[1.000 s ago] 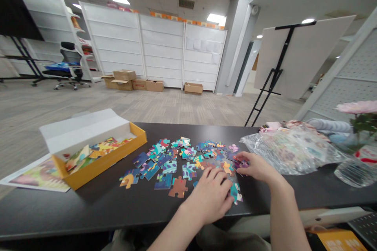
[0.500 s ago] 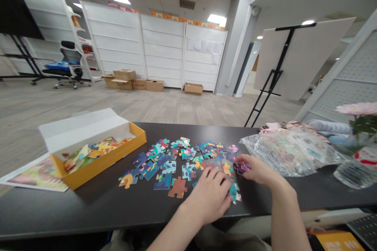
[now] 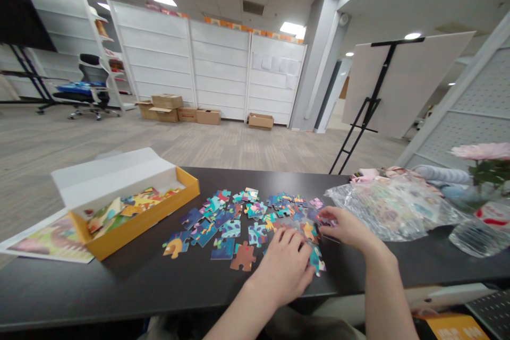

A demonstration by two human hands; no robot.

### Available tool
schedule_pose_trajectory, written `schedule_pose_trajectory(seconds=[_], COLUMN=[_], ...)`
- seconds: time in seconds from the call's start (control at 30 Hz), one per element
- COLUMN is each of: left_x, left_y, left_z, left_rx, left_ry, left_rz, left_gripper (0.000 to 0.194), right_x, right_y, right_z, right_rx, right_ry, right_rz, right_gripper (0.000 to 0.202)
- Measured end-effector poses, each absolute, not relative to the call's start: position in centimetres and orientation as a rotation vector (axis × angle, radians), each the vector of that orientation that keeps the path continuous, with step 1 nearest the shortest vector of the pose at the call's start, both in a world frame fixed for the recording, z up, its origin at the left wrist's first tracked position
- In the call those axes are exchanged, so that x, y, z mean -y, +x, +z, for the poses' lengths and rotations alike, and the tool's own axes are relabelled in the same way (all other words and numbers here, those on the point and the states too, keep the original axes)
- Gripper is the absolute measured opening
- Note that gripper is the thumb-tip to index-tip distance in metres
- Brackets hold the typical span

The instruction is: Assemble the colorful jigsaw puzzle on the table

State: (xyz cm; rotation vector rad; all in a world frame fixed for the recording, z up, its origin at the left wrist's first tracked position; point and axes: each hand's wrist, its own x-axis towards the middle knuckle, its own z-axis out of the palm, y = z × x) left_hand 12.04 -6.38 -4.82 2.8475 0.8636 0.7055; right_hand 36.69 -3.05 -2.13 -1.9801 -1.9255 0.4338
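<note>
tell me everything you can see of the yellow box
The box looks like yellow cardboard, white inside. It sits open at an angle on the black table, white lid raised at the back. Colourful pieces lie inside. A printed sheet sticks out by its left end. Neither left hand nor right hand touches it.

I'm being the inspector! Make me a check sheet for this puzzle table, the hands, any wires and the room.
Surface: black table, with puzzle pieces spread across it.
Puzzle things: loose and overlapping puzzle pieces; yellow box with its white lid up.
Clutter: clear plastic packaging, pink flower, printed sheet.
Hands: left hand over puzzle pieces; right hand at their right edge; grips unclear.
Cables: nothing seen.
Surroundings: office chair, cardboard boxes, white shelving.
</note>
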Motion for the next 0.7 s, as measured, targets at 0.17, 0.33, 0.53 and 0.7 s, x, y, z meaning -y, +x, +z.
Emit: schedule_pose_trajectory(seconds=[0.17,0.33,0.53,0.7], left_x=[6.4,6.3,6.1,6.1], left_y=[11.8,11.0,8.0,5.5], left_z=[-4.9,-4.5,-3.7,-3.5], left_rx=[-0.881,-0.867,-0.94,-1.004], left_ry=[2.854,2.871,2.839,2.764], left_rz=[0.701,0.715,0.734,0.778], left_gripper=[0.026,0.027,0.025,0.025], right_x=[0.4,-2.9,-4.0,-3.4], right_y=[34.1,30.1,27.0,26.6], right_z=[-0.3,-0.4,-3.2,-3.5], right_rx=[1.982,2.054,2.122,2.103], right_ry=[-1.936,-1.881,-1.743,-1.774], right_rz=[0.218,0.21,0.351,0.282], right_gripper=[0.024,0.023,0.037,0.033])
